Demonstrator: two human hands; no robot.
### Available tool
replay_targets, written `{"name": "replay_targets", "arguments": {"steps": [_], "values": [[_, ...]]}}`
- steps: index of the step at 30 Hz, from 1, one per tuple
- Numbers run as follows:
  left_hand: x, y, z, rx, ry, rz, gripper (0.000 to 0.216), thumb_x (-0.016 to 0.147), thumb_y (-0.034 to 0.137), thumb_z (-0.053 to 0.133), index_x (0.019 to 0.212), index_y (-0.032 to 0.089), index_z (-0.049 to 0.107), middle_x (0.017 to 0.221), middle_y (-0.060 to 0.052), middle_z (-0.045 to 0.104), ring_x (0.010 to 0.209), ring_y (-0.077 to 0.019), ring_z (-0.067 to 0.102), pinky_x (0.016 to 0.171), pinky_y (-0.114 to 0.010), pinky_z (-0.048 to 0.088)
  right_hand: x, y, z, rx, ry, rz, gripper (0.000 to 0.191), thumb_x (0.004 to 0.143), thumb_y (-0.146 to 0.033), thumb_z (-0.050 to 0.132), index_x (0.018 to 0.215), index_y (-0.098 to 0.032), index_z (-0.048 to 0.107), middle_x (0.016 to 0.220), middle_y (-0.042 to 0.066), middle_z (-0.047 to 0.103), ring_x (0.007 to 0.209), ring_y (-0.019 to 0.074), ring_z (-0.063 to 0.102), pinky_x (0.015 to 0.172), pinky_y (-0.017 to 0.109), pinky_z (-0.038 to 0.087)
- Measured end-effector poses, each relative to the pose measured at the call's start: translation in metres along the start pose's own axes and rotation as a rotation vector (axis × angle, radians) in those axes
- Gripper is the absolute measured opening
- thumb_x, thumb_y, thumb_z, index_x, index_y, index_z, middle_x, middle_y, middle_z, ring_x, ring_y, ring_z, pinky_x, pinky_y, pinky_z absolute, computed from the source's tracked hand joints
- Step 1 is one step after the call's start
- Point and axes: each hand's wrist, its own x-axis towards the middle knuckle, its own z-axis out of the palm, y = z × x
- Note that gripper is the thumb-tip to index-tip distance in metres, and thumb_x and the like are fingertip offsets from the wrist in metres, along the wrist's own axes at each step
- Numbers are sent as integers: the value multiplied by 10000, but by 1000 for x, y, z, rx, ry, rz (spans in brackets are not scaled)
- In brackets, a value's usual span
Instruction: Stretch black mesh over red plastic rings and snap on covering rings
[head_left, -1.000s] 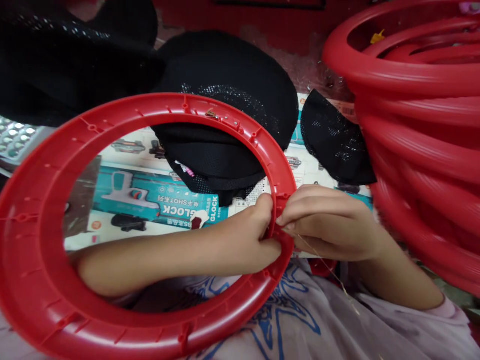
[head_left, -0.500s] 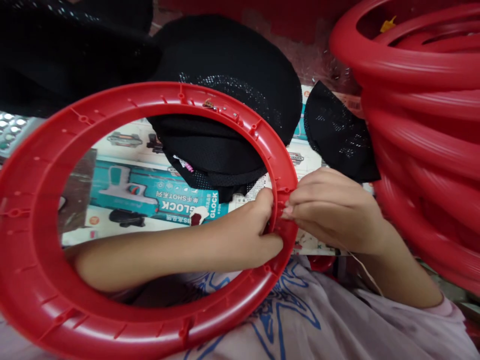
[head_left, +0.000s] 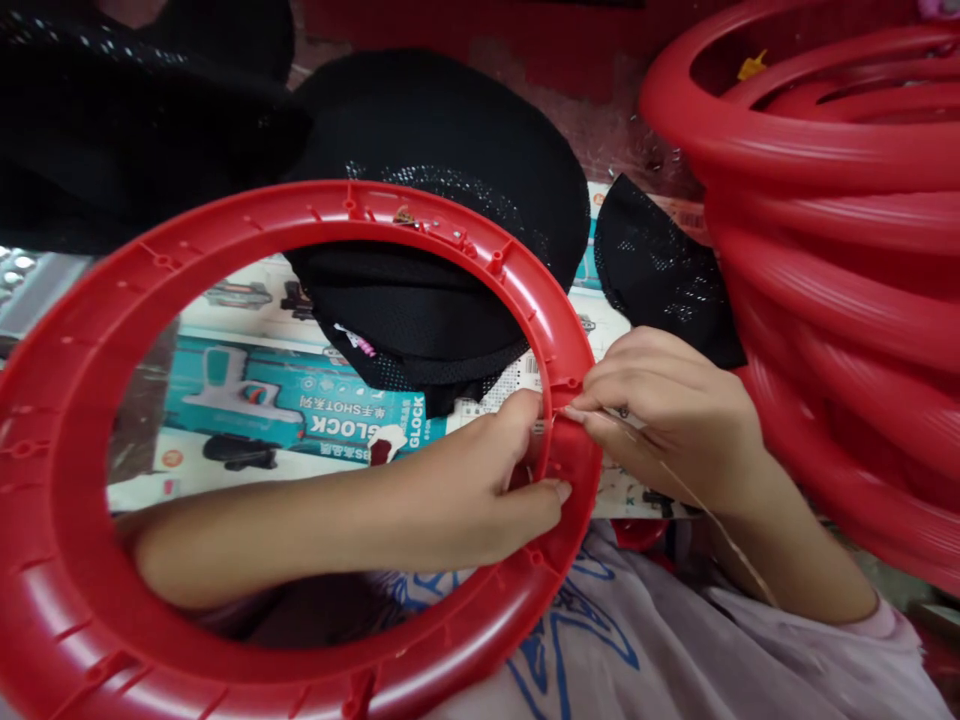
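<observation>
A large red plastic ring stands tilted in front of me, its inner face ribbed. My left arm passes through its opening, and my left hand grips the ring's right rim, thumb over the edge. My right hand is outside the ring, fingertips pinched at the same spot on the rim. A thin pale thread runs from those fingertips down across my right forearm.
A tall stack of red rings fills the right side. Black mesh fabric pieces lie behind the ring, one smaller piece to the right. A printed toy-gun cardboard box lies flat underneath.
The ring and both hands shifted slightly; my right hand's pinch stays at the rim, and the thread now shows drawn taut from the fingertips across my forearm.
</observation>
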Motion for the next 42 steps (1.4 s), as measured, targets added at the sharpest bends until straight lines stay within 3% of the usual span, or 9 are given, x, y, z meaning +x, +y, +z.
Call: {"name": "replay_targets", "arguments": {"steps": [9, 15, 20, 24, 27, 33, 42], "values": [[2, -1, 0, -40, 90, 57, 333, 764, 188, 505, 1092, 176, 450, 933, -55, 625, 822, -200, 611, 653, -282, 491, 5, 9, -16, 289, -105, -47, 57, 870, -165, 608, 921, -177, 631, 843, 26, 676, 846, 130, 596, 806, 292, 498], [3, -1, 1, -38, 63, 5, 321, 758, 194, 484, 1074, 180, 429, 864, -32, 615, 730, -189, 605, 563, -274, 452, 0, 7, -15, 155, -95, -136, 62, 873, -177, 604, 925, -165, 635, 853, 46, 673, 829, 149, 596, 777, 318, 513], [5, -2, -1, -9, 84, 4, 313, 789, 233, 465, 1092, 188, 400, 829, -13, 583, 695, -185, 585, 564, -298, 449, 2, 4, -9, -48, 23, -57, 67, 850, -148, 612, 905, -166, 647, 848, 63, 686, 780, 158, 628, 739, 313, 547], [8, -3, -3, 19, 116, 45, 264, 788, 233, 470, 1037, 201, 390, 857, -16, 585, 768, -198, 596, 639, -318, 452, 1, 2, -10, 70, -29, -57, 93, 843, -116, 597, 914, -153, 643, 871, 71, 681, 804, 159, 630, 747, 314, 541], [10, -2, -3, 56, 95, 21, 202, 790, 248, 464, 960, 213, 361, 779, 9, 553, 698, -186, 577, 590, -305, 426, 0, 2, -6, 165, -44, -70, 104, 850, -93, 577, 920, -139, 639, 856, 74, 670, 805, 154, 624, 753, 311, 527], [9, 2, 1, 122, 75, -65, 180, 776, 268, 468, 903, 212, 353, 766, -6, 542, 701, -204, 577, 573, -311, 416, 3, 5, 7, 144, -39, -150, 84, 862, -95, 559, 835, -130, 631, 784, 71, 647, 750, 152, 575, 707, 306, 498], [4, 20, 0, 180, 23, -164, 176, 760, 217, 482, 863, 210, 339, 687, 23, 501, 567, -142, 494, 489, -258, 336, 8, 13, 6, 96, -40, -84, 115, 889, -184, 581, 801, -158, 649, 784, 40, 669, 740, 128, 590, 727, 280, 501]]}}
